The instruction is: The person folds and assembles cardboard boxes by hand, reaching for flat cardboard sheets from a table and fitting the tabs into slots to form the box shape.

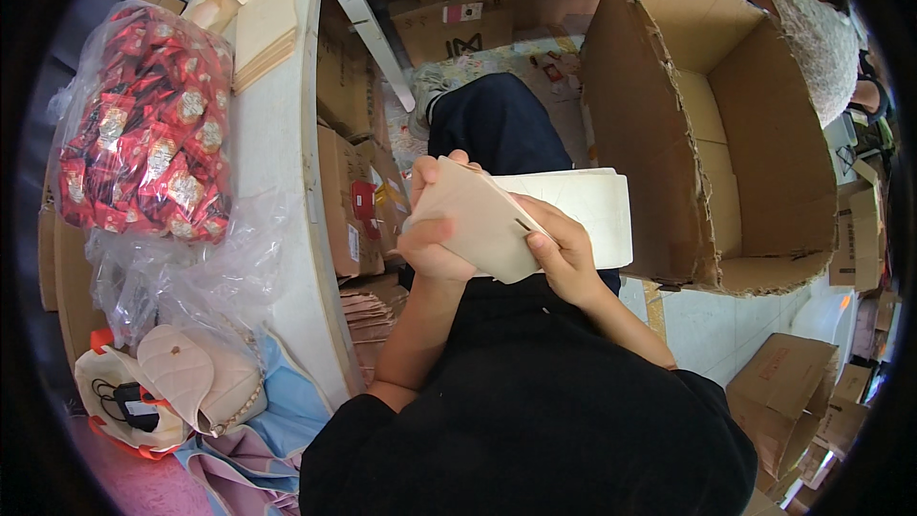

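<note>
A thin stack of cream-coloured flat pieces (473, 218) is held tilted above my lap, and a short dark slot shows near its right edge. My left hand (437, 247) grips its left side and is slightly blurred. At the right edge, my right hand (566, 251) pinches the pieces, thumb on top close to the slot. Beneath lies another pile of cream rectangular pieces (605, 215) with rounded corners, resting across my thighs. Whether they are card or thin wood I cannot tell.
A cardboard box (645, 158) with torn edges stands open on the right. On the left, a white table (276, 136) bears a clear bag of red-wrapped packets (150, 129) and stacked cream pieces (265, 32). A quilted handbag (208, 373) sits nearer. Another person (813, 43) is at upper right.
</note>
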Tool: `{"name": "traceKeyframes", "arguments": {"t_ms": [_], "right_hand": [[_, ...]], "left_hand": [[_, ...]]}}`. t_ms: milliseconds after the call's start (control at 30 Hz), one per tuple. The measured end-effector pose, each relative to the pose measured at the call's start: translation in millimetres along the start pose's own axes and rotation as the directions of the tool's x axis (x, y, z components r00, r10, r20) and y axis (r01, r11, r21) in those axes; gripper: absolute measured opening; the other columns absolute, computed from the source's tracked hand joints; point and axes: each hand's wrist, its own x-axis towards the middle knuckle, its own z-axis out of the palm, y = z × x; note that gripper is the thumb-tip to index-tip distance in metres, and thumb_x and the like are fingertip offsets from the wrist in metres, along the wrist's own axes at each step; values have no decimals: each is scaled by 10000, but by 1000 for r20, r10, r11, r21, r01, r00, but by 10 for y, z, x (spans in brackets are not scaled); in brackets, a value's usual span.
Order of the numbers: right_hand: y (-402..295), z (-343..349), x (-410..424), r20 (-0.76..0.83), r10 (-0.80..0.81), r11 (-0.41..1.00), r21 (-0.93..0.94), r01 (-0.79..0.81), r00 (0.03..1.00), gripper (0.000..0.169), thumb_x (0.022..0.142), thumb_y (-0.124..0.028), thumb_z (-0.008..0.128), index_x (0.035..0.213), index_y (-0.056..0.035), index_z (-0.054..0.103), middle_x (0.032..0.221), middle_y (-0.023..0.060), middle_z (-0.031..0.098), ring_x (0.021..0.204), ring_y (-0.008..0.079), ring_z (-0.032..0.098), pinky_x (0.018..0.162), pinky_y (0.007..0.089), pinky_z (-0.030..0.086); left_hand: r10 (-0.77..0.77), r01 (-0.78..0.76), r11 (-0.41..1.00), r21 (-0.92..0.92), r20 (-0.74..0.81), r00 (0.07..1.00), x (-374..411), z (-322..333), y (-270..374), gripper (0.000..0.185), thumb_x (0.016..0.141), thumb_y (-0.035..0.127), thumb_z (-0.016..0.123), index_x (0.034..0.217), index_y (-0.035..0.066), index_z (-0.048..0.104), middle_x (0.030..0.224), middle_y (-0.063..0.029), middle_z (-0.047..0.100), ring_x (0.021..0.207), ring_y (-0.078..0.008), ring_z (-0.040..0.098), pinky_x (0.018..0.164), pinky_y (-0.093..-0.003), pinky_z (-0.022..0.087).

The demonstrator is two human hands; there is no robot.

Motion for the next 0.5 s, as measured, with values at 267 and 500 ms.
{"name": "traceKeyframes", "arguments": {"t_ms": [267, 500], "right_hand": [[94, 114, -49, -268, 253, 893, 434, -118, 930, 293, 847, -168, 520, 1035, 56, 543, 1044, 152, 563, 934, 198, 546, 840, 330, 430], [-15, -148, 43, -295, 269, 959, 172, -226, 917, 233, 817, -161, 549, 958, 14, 607, 914, 100, 618, 825, 136, 563, 750, 257, 439]], "left_hand": [[-110, 114, 992, -53, 81, 991, 51, -269, -29, 332, 610, 110, 561, 931, 124, 476, 1033, -61, 454, 1035, -214, 448, 945, -380, 334], [-293, 252, 712, 656, -49, 955, 64, -241, 207, 434, 784, 291, 604, 1092, 67, 397, 1154, -81, 449, 964, -142, 467, 828, -284, 395]]}}
